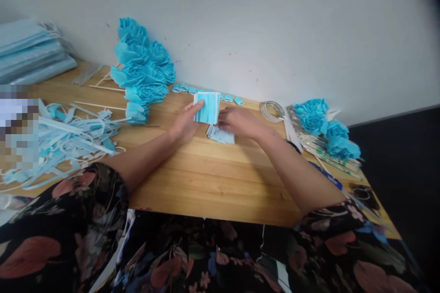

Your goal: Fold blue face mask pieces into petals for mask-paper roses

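Note:
My left hand [187, 121] is closed on a blue mask-fabric square [208, 107] with white edges, thumb across its front; more than one layer seems to show at its border. My right hand [237, 121] has its fingers curled close to the square's right edge. What lies between those fingertips, if anything, is hidden. Just below them a small pile of pale mask-fabric squares [221, 135] rests on the table. Behind the held square, a row of small rolled blue pieces [192, 90] runs along the wall, partly covered.
Blue fabric flowers [144, 66] on wooden sticks lie back left, beside a heap of cut strips [82, 135] and stacked face masks [32, 50]. On the right are a roll of clear tape [272, 111], more blue flowers [312, 116] and a blue-handled tool [328, 176].

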`<state>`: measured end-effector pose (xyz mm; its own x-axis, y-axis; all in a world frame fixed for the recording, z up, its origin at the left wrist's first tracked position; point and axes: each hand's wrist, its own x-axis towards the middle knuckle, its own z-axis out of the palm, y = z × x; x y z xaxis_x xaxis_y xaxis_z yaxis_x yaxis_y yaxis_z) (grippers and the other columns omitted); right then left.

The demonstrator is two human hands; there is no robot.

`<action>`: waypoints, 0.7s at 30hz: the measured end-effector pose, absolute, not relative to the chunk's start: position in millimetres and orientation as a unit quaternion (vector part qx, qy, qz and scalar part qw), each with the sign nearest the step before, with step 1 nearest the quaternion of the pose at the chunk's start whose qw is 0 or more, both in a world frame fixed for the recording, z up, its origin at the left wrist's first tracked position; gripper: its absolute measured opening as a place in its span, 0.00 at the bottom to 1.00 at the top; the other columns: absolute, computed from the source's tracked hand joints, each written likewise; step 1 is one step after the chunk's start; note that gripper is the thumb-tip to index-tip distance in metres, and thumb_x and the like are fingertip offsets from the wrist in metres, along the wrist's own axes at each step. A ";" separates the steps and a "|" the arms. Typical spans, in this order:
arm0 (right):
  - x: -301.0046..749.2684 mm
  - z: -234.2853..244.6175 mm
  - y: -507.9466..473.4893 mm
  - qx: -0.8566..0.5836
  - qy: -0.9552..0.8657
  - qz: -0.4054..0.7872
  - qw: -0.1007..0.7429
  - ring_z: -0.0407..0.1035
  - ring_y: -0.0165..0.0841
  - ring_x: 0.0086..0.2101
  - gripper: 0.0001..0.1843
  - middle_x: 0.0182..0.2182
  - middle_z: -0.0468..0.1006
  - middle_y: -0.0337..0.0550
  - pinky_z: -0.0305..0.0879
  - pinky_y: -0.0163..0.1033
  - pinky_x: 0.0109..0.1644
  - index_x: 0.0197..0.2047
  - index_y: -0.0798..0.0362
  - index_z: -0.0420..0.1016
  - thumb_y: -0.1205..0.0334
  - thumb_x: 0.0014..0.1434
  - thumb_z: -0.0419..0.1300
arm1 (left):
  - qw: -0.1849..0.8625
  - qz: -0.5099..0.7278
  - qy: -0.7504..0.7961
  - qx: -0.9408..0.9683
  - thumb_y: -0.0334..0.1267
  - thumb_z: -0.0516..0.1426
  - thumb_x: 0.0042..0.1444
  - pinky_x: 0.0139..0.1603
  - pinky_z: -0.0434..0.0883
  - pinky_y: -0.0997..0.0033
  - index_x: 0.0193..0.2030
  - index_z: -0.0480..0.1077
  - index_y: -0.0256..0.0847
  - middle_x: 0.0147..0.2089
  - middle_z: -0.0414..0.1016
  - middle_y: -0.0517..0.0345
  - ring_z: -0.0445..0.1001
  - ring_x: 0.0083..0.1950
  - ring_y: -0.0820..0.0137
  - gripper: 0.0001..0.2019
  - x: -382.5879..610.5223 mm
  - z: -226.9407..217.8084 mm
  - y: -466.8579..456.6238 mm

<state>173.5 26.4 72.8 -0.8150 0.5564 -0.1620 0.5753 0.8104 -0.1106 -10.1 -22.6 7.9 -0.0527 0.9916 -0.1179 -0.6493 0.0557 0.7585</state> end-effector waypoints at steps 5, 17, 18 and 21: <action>171.3 75.1 30.7 0.290 0.950 -0.078 0.081 0.73 0.37 0.44 0.12 0.43 0.83 0.43 0.55 0.39 0.38 0.41 0.48 0.82 0.71 0.60 0.59 | 0.639 0.640 0.341 0.255 0.45 0.68 0.58 0.45 0.78 0.66 0.42 0.75 0.39 0.37 0.82 0.54 0.82 0.41 0.65 0.13 -12.2 5.9 -21.9; 190.8 92.4 38.8 0.258 0.958 -0.106 0.060 0.71 0.43 0.50 0.10 0.43 0.84 0.44 0.60 0.41 0.45 0.41 0.48 0.83 0.69 0.59 0.63 | 0.641 0.642 0.344 0.241 0.44 0.67 0.58 0.49 0.79 0.60 0.42 0.76 0.40 0.38 0.83 0.54 0.82 0.46 0.61 0.11 -12.4 2.3 -20.1; 191.1 94.5 38.9 0.265 0.956 -0.110 0.063 0.72 0.42 0.48 0.10 0.41 0.84 0.43 0.59 0.41 0.45 0.40 0.47 0.82 0.69 0.59 0.63 | 0.642 0.642 0.343 0.239 0.44 0.67 0.59 0.50 0.79 0.58 0.42 0.76 0.40 0.39 0.83 0.54 0.82 0.46 0.60 0.11 -13.1 1.9 -19.8; 186.3 96.3 37.9 0.255 0.958 -0.112 0.075 0.72 0.39 0.44 0.09 0.37 0.84 0.41 0.57 0.40 0.43 0.39 0.47 0.82 0.69 0.59 0.63 | 0.645 0.645 0.337 0.234 0.45 0.66 0.59 0.50 0.79 0.56 0.43 0.76 0.41 0.40 0.83 0.53 0.82 0.48 0.59 0.11 -15.0 0.4 -18.5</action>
<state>186.3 37.9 96.3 -0.8587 0.4717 -0.2003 0.5052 0.8449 -0.1757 -15.0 -18.5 0.4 -0.0593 0.9895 -0.1318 -0.6741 0.0576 0.7364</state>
